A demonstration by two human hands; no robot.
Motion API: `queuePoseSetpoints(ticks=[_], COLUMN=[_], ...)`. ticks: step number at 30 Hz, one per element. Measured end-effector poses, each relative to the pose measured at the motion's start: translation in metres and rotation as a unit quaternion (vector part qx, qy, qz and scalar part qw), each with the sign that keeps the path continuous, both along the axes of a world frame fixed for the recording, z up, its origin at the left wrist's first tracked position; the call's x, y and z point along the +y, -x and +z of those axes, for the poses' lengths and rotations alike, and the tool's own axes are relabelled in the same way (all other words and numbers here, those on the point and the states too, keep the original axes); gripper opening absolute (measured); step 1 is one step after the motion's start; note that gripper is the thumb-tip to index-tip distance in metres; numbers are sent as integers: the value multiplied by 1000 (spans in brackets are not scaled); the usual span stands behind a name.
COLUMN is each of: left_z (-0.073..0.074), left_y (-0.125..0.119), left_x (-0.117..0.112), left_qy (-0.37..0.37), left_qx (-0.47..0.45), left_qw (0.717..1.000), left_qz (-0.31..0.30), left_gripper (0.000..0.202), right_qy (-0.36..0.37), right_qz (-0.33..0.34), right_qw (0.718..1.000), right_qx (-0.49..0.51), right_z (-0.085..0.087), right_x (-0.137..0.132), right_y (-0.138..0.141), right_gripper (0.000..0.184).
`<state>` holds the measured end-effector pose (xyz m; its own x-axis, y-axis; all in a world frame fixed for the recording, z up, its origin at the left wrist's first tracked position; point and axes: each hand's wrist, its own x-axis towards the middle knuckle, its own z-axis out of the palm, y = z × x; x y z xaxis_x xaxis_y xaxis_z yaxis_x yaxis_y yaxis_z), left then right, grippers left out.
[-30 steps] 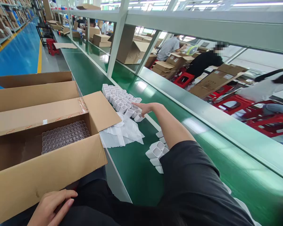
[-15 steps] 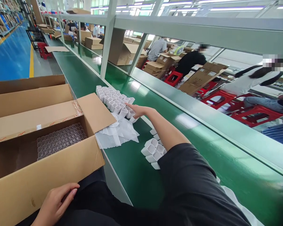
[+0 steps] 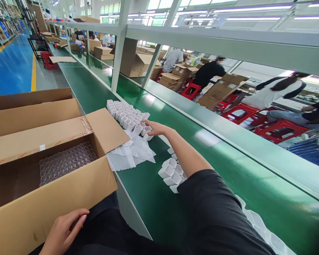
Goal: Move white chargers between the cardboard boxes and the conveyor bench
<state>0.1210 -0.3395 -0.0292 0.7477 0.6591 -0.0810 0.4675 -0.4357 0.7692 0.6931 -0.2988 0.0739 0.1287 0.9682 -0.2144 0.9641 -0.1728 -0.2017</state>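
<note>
Running lengthwise away from the person, the green bench (image 3: 138,194) is the largest item and serves as the support surface. A pale frame (image 3: 119,49) stands along its far side. The open carton (image 3: 58,198) sits at the person's left, just beside the bench, a position that seems to keep its mouth within arm's reach. Its end flap (image 3: 108,129) is folded outward over the bench edge, probably to leave the opening unobstructed. Inside, the packed cups (image 3: 69,161) form close rows at the flap end; the tight spacing likely keeps each one braced by its neighbours. On the bench beyond the flap, the far cups (image 3: 123,114) stand in a block, sides touching, mouths showing. Thin white sheets (image 3: 133,154) lie between flap and bench, partly overlapping. The near cups (image 3: 171,173) form a smaller cluster closer to the person, partly hidden by the right sleeve (image 3: 210,198). The right hand (image 3: 156,128) is at the near end of the far cups, thumb and forefinger apart; whether they pinch a cup cannot be told. The left hand (image 3: 61,230) rests beside the carton wall, loosely curved, with nothing visible in it, apparently at ease.
</note>
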Motion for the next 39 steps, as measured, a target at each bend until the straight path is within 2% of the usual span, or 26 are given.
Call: queuePoseSetpoints(ticks=[7, 10, 15, 19, 23, 26, 31, 39], left_z=[-2, -5, -10, -11, -11, -13, -19, -24], left_y=[2, 1, 2, 1, 1, 2, 7, 8], left_x=[4, 5, 7, 7, 7, 7, 10, 13], left_qy=[2, 4, 20, 27, 26, 33, 35, 37], left_qx=[-9, -7, -5, -2, -11, -6, 15, 25], left_qw=[1000, 1000, 1000, 1000, 1000, 999, 999, 999], left_qz=[-13, -5, -14, -3, 0, 0, -11, -23], left_gripper=[30, 31, 32, 34, 32, 33, 34, 33], right_qy=[-24, -35, -29, -15, -5, -5, 6, 37], right_qz=[28, 10, -20, -14, -11, -42, -129, -151], right_qw=[998, 998, 997, 995, 993, 990, 984, 979], right_qx=[-41, -42, -63, -97, -119, -133, -121, -130], right_z=[3, 1, -2, 1, 4, 5, 4, 6], right_x=[-3, -9, -23, -31, -37, -41, -48, -56], right_y=[-6, -8, -7, -3, 2, 7, 19, 29], right_gripper=[49, 43, 42, 41, 32, 34, 50, 42])
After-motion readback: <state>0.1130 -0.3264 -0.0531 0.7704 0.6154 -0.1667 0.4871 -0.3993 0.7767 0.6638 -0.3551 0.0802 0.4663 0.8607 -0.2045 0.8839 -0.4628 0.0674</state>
